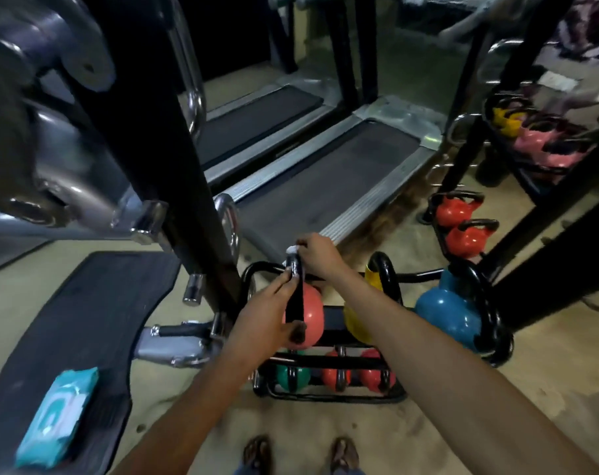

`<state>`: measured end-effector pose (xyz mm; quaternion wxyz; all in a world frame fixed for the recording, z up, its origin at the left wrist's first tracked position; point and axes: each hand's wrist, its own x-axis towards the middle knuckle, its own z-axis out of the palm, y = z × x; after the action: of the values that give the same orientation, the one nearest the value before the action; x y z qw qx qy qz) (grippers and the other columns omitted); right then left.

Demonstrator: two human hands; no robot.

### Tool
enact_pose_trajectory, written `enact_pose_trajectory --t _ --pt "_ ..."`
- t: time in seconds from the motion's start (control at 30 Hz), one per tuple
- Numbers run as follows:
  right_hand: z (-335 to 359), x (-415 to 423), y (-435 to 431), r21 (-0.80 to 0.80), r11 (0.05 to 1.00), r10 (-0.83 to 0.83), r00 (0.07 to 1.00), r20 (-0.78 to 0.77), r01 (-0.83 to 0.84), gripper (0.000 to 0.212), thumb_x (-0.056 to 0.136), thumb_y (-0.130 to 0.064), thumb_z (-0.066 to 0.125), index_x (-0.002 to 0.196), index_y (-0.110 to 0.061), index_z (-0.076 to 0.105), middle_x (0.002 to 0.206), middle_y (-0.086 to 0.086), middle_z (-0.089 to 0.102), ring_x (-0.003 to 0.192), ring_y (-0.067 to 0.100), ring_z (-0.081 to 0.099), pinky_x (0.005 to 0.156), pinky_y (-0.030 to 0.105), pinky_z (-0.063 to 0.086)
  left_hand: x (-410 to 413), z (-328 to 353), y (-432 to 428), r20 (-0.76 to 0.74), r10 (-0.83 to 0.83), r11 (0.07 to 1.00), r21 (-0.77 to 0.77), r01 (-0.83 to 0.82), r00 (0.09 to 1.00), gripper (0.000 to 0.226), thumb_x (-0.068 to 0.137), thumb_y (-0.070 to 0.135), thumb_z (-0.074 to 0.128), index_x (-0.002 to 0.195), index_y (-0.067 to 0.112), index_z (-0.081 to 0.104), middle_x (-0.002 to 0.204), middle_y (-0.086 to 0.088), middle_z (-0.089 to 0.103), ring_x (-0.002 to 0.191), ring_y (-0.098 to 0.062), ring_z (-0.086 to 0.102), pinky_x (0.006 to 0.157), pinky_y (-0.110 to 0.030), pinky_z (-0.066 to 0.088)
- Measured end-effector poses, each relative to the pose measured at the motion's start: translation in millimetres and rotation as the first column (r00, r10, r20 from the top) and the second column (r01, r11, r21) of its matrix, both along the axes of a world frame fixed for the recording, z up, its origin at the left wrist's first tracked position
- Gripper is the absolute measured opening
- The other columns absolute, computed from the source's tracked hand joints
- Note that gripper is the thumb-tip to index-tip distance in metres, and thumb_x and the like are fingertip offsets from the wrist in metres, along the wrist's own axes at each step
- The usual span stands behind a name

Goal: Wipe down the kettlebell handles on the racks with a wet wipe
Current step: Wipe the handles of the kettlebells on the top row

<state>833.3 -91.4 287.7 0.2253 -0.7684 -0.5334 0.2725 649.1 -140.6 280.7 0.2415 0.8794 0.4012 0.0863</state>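
Handle (294,299) of the coral kettlebell (312,317) is running straight away from the person; the left hand (264,313) is clasping its near end in its grip, while the right hand (317,257) (nearer the work) is pinching the wet wipe (292,250) over the far end. A yellow kettlebell (356,323) is crowding the coral kettlebell's right side.

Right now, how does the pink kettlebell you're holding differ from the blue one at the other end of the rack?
The pink kettlebell sits at the left end of the rack, the blue kettlebell at the right end. The pink one looks smaller than the blue one. The left hand grips the pink one's handle while the right hand pinches a wet wipe against it; the blue one is untouched. Both have black handles.
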Motion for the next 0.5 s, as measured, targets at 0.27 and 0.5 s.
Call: enact_pose_trajectory --t 0.27,0.5 --pt "23.3 -4.2 10.6 -0.090 0.878 0.477 0.850 0.222 -0.470 0.023 0.091 -0.010 0.059 0.104 -0.008 0.077 0.105 0.016 0.076 0.098 0.035 0.068 0.081 0.037 0.053 7.8 4.1 0.5 -0.090 0.046 0.997 0.063 -0.040 0.995 0.091 0.073 0.031 0.085 0.152 0.027 0.039 0.159 0.014 0.032 0.132 -0.021 0.049 0.107 -0.037 0.046" --pt "10.2 -7.6 -0.3 0.015 0.978 0.201 0.965 0.167 -0.206 0.027 0.088 -0.015 0.049 0.088 -0.005 0.075 0.094 0.019 0.075 0.092 0.037 0.069 0.070 0.032 0.047 6.8 11.2 1.2 -0.155 0.016 0.995 0.098 -0.001 0.988 0.097 0.077 0.041 0.082 0.157 0.027 0.028 0.164 0.016 0.022 0.138 -0.022 0.042 0.112 -0.037 0.040"
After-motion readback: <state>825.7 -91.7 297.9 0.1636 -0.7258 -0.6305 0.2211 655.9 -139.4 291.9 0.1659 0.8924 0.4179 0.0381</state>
